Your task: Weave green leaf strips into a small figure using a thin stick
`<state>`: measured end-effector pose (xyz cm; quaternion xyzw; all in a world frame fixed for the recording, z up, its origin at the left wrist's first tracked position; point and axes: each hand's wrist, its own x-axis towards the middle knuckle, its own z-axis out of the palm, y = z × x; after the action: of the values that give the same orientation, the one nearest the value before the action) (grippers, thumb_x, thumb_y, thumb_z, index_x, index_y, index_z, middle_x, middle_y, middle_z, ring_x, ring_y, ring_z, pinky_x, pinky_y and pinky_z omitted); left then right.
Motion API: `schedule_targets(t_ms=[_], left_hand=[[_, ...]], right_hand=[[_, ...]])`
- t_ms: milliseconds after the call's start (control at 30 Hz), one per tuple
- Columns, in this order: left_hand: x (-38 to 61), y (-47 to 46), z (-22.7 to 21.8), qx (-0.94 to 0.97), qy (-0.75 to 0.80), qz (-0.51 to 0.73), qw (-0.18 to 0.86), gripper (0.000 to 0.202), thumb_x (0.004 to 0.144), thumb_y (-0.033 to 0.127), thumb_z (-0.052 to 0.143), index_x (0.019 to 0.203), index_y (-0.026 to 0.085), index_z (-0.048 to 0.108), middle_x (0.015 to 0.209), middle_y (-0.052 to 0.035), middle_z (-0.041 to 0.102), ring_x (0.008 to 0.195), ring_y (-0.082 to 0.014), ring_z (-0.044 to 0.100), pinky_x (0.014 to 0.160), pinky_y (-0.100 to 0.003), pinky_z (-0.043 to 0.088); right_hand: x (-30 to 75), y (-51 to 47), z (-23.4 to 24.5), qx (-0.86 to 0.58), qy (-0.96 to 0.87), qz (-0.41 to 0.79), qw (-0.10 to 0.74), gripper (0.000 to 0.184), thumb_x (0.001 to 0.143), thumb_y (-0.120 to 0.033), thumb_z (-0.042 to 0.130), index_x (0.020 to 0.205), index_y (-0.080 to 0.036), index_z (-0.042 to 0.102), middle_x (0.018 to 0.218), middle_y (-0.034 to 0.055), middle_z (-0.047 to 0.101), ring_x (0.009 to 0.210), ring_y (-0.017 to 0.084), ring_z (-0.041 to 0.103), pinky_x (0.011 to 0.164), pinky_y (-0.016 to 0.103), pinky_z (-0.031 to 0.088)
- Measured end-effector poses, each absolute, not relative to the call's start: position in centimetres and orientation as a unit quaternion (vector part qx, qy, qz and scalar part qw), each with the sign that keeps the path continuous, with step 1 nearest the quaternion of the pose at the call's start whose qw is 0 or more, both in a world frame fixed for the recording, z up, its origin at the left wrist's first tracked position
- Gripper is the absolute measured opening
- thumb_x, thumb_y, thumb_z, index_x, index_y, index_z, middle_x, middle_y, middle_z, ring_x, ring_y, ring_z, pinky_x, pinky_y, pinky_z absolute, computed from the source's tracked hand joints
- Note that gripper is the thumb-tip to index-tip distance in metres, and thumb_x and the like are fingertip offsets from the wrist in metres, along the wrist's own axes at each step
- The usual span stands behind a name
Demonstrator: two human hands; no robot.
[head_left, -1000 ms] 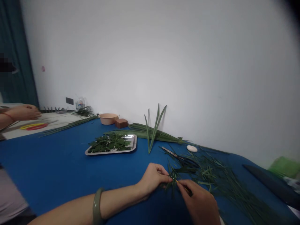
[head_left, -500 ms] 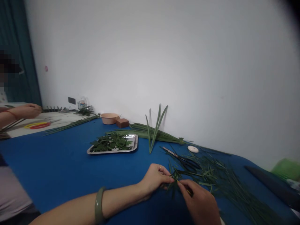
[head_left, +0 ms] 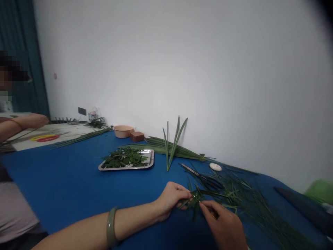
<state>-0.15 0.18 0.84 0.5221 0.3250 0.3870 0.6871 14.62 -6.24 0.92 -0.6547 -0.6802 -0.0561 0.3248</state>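
Note:
My left hand, with a ring on a finger and a green bangle on the wrist, is closed in a pinch on a small bunch of green leaf strips. The strips splay out in several directions over the blue table. Close by on the right, my right hand is closed around a thin yellowish tool. Its tip meets the middle of the strips, and most of it is hidden by the fingers. Just beyond the hands lie black-handled scissors, partly under loose leaf strips.
A metal tray of leaves stands on the blue table. Behind are a peach bowl, a brown box, long leaves and a white disc. Cut strips spread right. Another person's hand is left, near red-yellow scissors.
The view has shifted slightly, so the scene sits a little farther right. The leaf strips between my hands look more spread out. Both hands keep their pinch.

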Motion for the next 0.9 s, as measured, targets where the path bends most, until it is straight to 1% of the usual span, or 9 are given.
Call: schedule_targets(t_ms=[100,233,300,500,633,767,900], left_hand=[[-0.13,0.11,0.82,0.521,0.319,0.391,0.689,0.015,0.055,0.022,0.06,0.056,0.007,0.061,0.043,0.0,0.051,0.037,-0.0047,0.039,0.039,-0.017,0.027],[-0.16,0.07,0.62,0.511,0.312,0.379,0.706,0.021,0.054,0.025,0.061,0.063,0.006,0.063,0.057,-0.0055,0.059,0.046,-0.0093,0.049,0.046,-0.02,0.036],[-0.16,0.08,0.56,0.504,0.304,0.375,0.716,0.021,0.055,0.025,0.061,0.064,0.006,0.063,0.06,-0.007,0.06,0.049,-0.0104,0.051,0.05,-0.022,0.039],[-0.24,0.08,0.6,0.486,0.282,0.376,0.737,0.019,0.055,0.023,0.061,0.063,0.006,0.062,0.059,-0.0062,0.059,0.049,-0.0101,0.05,0.052,-0.025,0.043],[-0.34,0.03,0.61,0.479,0.274,0.375,0.745,0.017,0.055,0.023,0.061,0.062,0.007,0.061,0.057,-0.0046,0.057,0.049,-0.0096,0.049,0.052,-0.025,0.043],[-0.35,0.07,0.63,0.474,0.273,0.368,0.752,0.017,0.055,0.022,0.06,0.062,0.007,0.061,0.059,-0.0049,0.057,0.052,-0.0105,0.05,0.053,-0.026,0.043],[-0.41,0.01,0.8,0.472,0.27,0.366,0.755,0.015,0.055,0.021,0.059,0.061,0.007,0.06,0.056,-0.0037,0.056,0.049,-0.0091,0.048,0.052,-0.024,0.042]], right_hand=[[14.66,-6.18,0.87,-0.658,-0.679,-0.053,0.322,0.018,0.073,-0.036,0.045,0.069,-0.03,0.061,0.069,-0.0056,0.067,0.063,0.015,0.062,0.053,0.02,0.045],[14.7,-6.17,0.82,-0.647,-0.681,-0.046,0.34,0.019,0.073,-0.036,0.045,0.069,-0.029,0.061,0.069,-0.005,0.067,0.063,0.015,0.062,0.053,0.02,0.046],[14.77,-6.2,0.82,-0.641,-0.683,-0.043,0.347,0.019,0.073,-0.036,0.045,0.069,-0.029,0.062,0.068,-0.0044,0.067,0.062,0.015,0.063,0.052,0.02,0.046],[14.98,-6.19,1.0,-0.65,-0.671,0.003,0.357,0.019,0.071,-0.039,0.047,0.068,-0.029,0.063,0.065,-0.005,0.067,0.06,0.014,0.063,0.051,0.018,0.046],[14.84,-6.19,1.2,-0.654,-0.658,0.038,0.371,0.02,0.069,-0.041,0.049,0.067,-0.028,0.064,0.063,-0.004,0.067,0.058,0.014,0.062,0.05,0.017,0.046],[14.63,-6.32,1.39,-0.649,-0.654,0.061,0.385,0.02,0.069,-0.04,0.049,0.067,-0.026,0.064,0.063,-0.003,0.067,0.059,0.014,0.062,0.051,0.016,0.046],[14.5,-6.39,1.49,-0.648,-0.65,0.072,0.389,0.021,0.069,-0.04,0.049,0.067,-0.025,0.064,0.064,-0.0024,0.067,0.058,0.014,0.062,0.051,0.017,0.045]])
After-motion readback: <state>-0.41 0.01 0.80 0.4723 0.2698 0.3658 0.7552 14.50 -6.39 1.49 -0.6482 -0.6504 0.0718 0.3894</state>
